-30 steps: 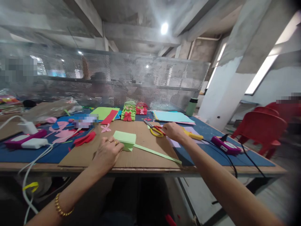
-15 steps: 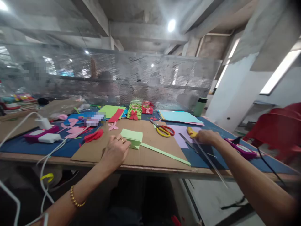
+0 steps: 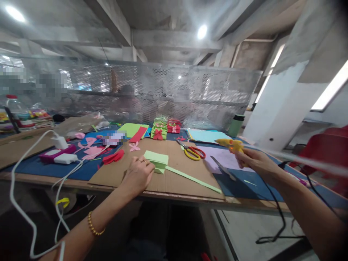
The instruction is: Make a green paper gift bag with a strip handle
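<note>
My left hand (image 3: 140, 174) is closed on the left end of a folded light-green paper box (image 3: 159, 159), which rests on a brown cardboard sheet (image 3: 130, 183). A narrow green paper strip (image 3: 193, 179) stretches from the box toward the sheet's right corner. In my right hand (image 3: 257, 161) is a yellow hot glue gun (image 3: 230, 144), raised above the table with its nozzle pointing left. Below it lies a metal blade-like tool (image 3: 223, 167), partly over lilac paper (image 3: 208, 159). Scissors (image 3: 194, 152) with red and yellow handles lie between the hands.
Small green (image 3: 159, 128) and red (image 3: 174, 127) paper bags stand at the back, beside stacked coloured sheets (image 3: 208, 135). Purple power strip (image 3: 58, 154) and white cables are on the left. A green bottle (image 3: 236, 126) stands back right; a black cord (image 3: 281, 214) hangs below my right arm.
My right hand has lifted the glue gun off the table and turned its nozzle leftward. My left hand keeps its hold on the box. The view has shifted slightly.
</note>
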A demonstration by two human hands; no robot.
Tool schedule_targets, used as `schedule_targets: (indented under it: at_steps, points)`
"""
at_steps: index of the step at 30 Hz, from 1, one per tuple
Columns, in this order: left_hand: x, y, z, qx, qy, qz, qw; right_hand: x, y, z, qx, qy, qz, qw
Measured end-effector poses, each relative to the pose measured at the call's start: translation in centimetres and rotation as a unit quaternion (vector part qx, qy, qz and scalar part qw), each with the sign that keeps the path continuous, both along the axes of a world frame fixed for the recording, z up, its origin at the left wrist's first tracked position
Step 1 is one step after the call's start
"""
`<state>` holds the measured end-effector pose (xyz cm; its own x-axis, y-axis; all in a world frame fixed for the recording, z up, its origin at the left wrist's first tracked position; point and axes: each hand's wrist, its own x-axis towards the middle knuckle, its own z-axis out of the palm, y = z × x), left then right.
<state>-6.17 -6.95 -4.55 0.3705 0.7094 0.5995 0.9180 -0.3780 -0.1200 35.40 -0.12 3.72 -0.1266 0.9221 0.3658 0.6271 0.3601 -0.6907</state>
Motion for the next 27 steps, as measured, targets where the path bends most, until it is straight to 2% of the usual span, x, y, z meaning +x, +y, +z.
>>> schedule_targets:
  at_steps: [5, 9, 13, 17, 27]
  points:
    - [0.0, -0.1, 0.1, -0.011, 0.002, 0.002, 1.0, -5.7, -4.7, 0.0, -0.084, 0.038, 0.099, 0.991]
    - [-0.1, 0.0, -0.1, -0.01, 0.002, 0.006, 1.0, -9.8, -6.2, -0.9, -0.136, -0.002, 0.19, 0.972]
    - [0.0, 0.1, -0.2, -0.008, 0.005, 0.008, 1.0, -12.6, -6.1, -1.4, -0.091, -0.074, 0.227, 0.967]
    - [0.1, -0.2, 0.0, -0.01, 0.01, 0.003, 1.0, -14.0, -5.3, -1.8, -0.037, -0.12, 0.241, 0.962]
    - [-0.1, -0.2, -0.2, -0.011, 0.016, -0.006, 1.0, -15.5, -4.2, -2.5, -0.023, -0.174, 0.235, 0.956]
